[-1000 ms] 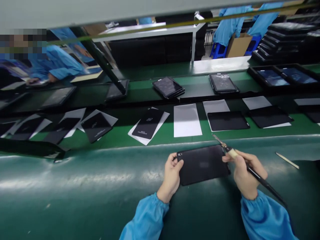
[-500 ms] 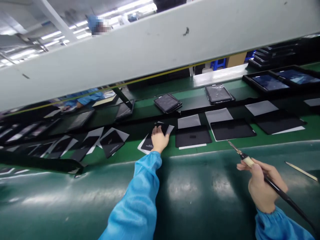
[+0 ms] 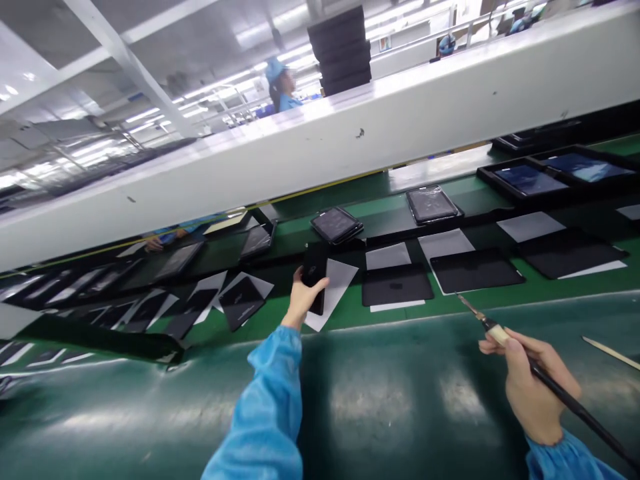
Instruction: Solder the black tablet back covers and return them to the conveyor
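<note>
My left hand (image 3: 303, 295) grips a black tablet (image 3: 317, 270) by its edges, thumb on one side and fingers on the other. The tablet is tilted up on edge, its back with a logo facing me, partly over a white sheet (image 3: 341, 287). My right hand (image 3: 540, 383) holds a soldering iron (image 3: 497, 333) like a pen, its black cable trailing to the lower right. The iron's tip is near the front edge of another black tablet (image 3: 477, 270), though I cannot tell whether it touches. One more black tablet (image 3: 397, 285) lies flat between the hands.
More black tablets on white sheets stretch left along the green belt (image 3: 280, 310). Wrapped screens (image 3: 336, 225) sit on the strip behind, with black trays (image 3: 530, 180) at right. A white beam (image 3: 320, 143) crosses above. A thin stick (image 3: 610, 352) lies at right. A co-worker's hand shows at far left.
My left hand has gone from lying flat over the tablet to gripping it and tilting it up off its sheet. The view has tipped upward; my right hand still holds the soldering iron similarly.
</note>
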Available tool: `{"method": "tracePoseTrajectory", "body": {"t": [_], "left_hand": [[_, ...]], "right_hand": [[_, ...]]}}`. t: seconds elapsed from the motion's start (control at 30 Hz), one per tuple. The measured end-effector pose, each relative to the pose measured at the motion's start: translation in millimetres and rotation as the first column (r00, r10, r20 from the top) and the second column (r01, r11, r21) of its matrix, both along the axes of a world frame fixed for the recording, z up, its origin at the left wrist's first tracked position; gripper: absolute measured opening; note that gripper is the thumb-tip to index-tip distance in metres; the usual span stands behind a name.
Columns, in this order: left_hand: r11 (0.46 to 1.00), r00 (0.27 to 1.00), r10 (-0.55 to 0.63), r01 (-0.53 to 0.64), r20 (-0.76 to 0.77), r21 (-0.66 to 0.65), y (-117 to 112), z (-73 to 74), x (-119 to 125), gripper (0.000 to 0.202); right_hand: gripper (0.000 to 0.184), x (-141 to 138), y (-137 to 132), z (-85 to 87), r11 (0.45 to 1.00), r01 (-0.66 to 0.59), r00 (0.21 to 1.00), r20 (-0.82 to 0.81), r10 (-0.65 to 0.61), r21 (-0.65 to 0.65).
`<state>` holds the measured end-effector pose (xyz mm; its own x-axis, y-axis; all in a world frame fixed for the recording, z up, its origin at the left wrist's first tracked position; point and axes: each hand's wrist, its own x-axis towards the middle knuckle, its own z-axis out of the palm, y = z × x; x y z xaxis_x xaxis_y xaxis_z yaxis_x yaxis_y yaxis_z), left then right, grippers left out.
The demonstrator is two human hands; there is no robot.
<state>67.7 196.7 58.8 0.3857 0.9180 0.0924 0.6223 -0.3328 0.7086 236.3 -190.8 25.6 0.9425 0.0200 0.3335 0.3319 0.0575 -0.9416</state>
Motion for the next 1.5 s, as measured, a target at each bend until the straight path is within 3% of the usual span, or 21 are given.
{"method": "tracePoseTrajectory", "body": {"t": [0.07, 0.13, 0.2, 0.3, 0.4, 0.5, 0.57, 0.63, 0.73, 0.87, 0.97, 1.1, 1.17, 1.27, 1.37, 1.5], "left_hand": [[0.995, 0.968, -0.008, 0.032, 0.253, -0.090, -23.4, -1.0, -23.3, 0.068], [0.919, 0.718, 0.105, 0.195, 0.688, -0.343, -51.6, -8.2, -49.2, 0.051], [0.804, 0.529, 0.247, 0.355, 0.812, -0.476, -79.3, -17.2, -72.8, 0.036], [0.698, 0.437, 0.354, 0.465, 0.827, -0.544, -110.2, -23.4, -100.1, 0.028], [0.611, 0.500, 0.377, 0.498, 0.780, -0.615, -124.8, -20.3, -118.8, 0.029], [0.558, 0.676, 0.320, 0.431, 0.664, -0.709, -129.6, -18.4, -124.6, 0.041], [0.578, 0.781, 0.272, 0.334, 0.562, -0.744, -132.3, -20.9, -118.2, 0.048], [0.632, 0.826, 0.256, 0.251, 0.503, -0.733, -137.4, -25.9, -105.0, 0.048], [0.663, 0.818, 0.209, 0.284, 0.536, -0.693, -152.6, -35.3, -80.6, 0.045], [0.556, 0.788, 0.140, 0.439, 0.600, -0.706, -184.9, -47.1, -54.3, 0.038], [0.476, 0.736, 0.171, 0.520, 0.655, -0.709, -207.7, -50.4, -41.8, 0.048], [0.405, 0.701, 0.235, 0.559, 0.673, -0.723, -223.2, -49.2, -34.4, 0.057], [0.405, 0.697, 0.256, 0.552, 0.670, -0.729, -225.8, -50.2, -33.8, 0.045], [0.448, 0.689, 0.283, 0.521, 0.668, -0.727, -227.3, -55.1, -35.0, 0.038], [0.474, 0.677, 0.284, 0.516, 0.679, -0.713, -228.1, -60.0, -36.8, 0.039], [0.469, 0.687, 0.269, 0.519, 0.675, -0.714, -228.2, -62.0, -39.3, 0.039]], "right_hand": [[0.030, -1.9, -0.1, 0.1, 1.000, -0.021, 1.000, -0.011, 0.021, -0.011], [0.032, -2.5, -0.3, -1.8, 0.998, -0.063, 0.997, -0.034, 0.062, -0.012], [0.033, -0.6, -0.2, -6.1, 0.994, -0.111, 0.990, -0.083, 0.111, -0.004], [0.037, 5.1, 1.7, -14.4, 0.977, -0.188, 0.965, -0.166, 0.203, 0.098], [0.037, 8.9, 4.9, -19.4, 0.927, -0.270, 0.912, -0.239, 0.333, 0.261], [0.035, 7.5, 7.6, -19.6, 0.877, -0.335, 0.840, -0.313, 0.444, 0.345], [0.036, 5.1, 9.0, -19.4, 0.857, -0.362, 0.804, -0.342, 0.486, 0.366], [0.037, 3.3, 9.8, -19.9, 0.844, -0.381, 0.775, -0.367, 0.515, 0.378], [0.037, 3.8, 9.9, -21.6, 0.838, -0.387, 0.754, -0.392, 0.528, 0.385], [0.033, 4.8, 9.6, -21.4, 0.841, -0.380, 0.795, -0.330, 0.510, 0.384], [0.038, -2.5, 9.2, -19.5, 0.848, -0.410, 0.837, -0.229, 0.496, 0.337], [0.026, -23.2, 5.3, -13.5, 0.857, -0.508, 0.846, -0.138, 0.515, 0.085], [0.016, -33.4, 3.3, -7.5, 0.810, -0.576, 0.817, -0.089, 0.569, -0.108], [0.011, -44.4, 4.5, 3.9, 0.680, -0.658, 0.711, 0.032, 0.702, -0.324], [0.013, -50.4, 10.0, 13.2, 0.584, -0.699, 0.603, 0.098, 0.792, -0.412], [0.014, -54.2, 14.5, 15.8, 0.537, -0.703, 0.551, 0.120, 0.826, -0.467]]}}
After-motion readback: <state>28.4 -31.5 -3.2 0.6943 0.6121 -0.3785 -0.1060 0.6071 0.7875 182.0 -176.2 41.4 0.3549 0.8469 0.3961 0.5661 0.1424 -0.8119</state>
